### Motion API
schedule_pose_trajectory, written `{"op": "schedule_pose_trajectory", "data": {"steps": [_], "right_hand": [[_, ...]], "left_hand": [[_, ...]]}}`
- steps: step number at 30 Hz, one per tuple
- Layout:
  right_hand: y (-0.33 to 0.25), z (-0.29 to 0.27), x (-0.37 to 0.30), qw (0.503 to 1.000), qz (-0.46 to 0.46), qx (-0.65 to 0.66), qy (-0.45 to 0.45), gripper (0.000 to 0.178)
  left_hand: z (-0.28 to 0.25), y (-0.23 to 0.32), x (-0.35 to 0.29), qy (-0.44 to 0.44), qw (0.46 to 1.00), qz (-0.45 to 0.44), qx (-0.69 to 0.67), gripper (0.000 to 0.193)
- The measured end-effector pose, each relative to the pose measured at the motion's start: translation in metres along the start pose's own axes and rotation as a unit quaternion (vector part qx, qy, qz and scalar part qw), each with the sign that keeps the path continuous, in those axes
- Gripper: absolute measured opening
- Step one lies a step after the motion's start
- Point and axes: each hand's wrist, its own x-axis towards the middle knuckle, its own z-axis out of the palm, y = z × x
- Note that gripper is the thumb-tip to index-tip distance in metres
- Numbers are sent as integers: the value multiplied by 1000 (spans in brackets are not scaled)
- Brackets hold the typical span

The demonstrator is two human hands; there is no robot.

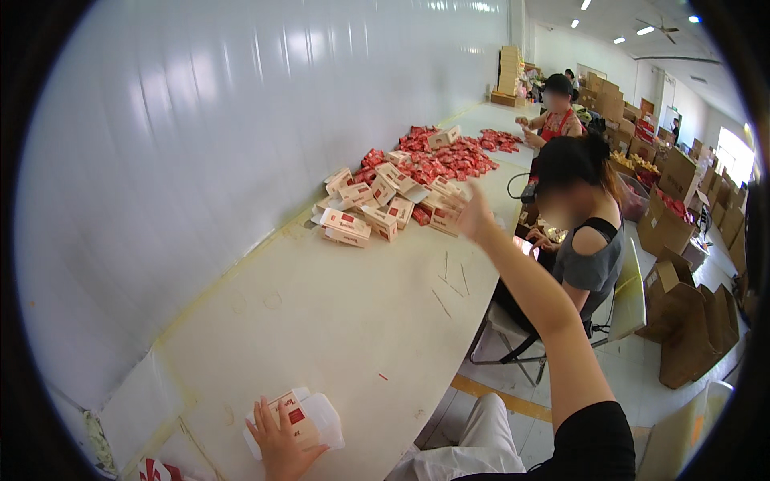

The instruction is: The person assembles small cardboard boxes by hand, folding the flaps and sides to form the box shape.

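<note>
My left hand (282,445) lies with its fingers spread over a cream carton (304,429) with a red square on it. White flaps stick out around this carton, which rests on the near part of the table. My right arm stretches far forward. At its end my right hand (476,216), somewhat blurred, is beside the right end of a heap of cream cartons (380,222); its fingers look apart and I see nothing held. Several cartons in the heap are tilted or lie on one another. Behind them spread many small red packets (457,157).
A pale wall (176,160) borders the long white table (321,313) on the left. Thin dark strips (442,304) lie on the tabletop. A seated person (589,232) is close to my right arm, another person (557,120) farther back. Brown boxes (674,313) stand on the floor at right.
</note>
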Motion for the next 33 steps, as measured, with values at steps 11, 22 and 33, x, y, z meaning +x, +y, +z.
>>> {"op": "schedule_pose_trajectory", "data": {"steps": [11, 22, 33], "right_hand": [[132, 12, -192, 782, 261, -389, -411, 44], [126, 6, -236, 813, 131, -334, -459, 42], [153, 38, -273, 824, 144, -328, -438, 39]], "left_hand": [[22, -82, 33, -237, 969, 25, 63, 130], [-22, -32, 35, -114, 988, 2, 108, 116], [-37, -20, 33, -133, 990, -27, 48, 118]]}}
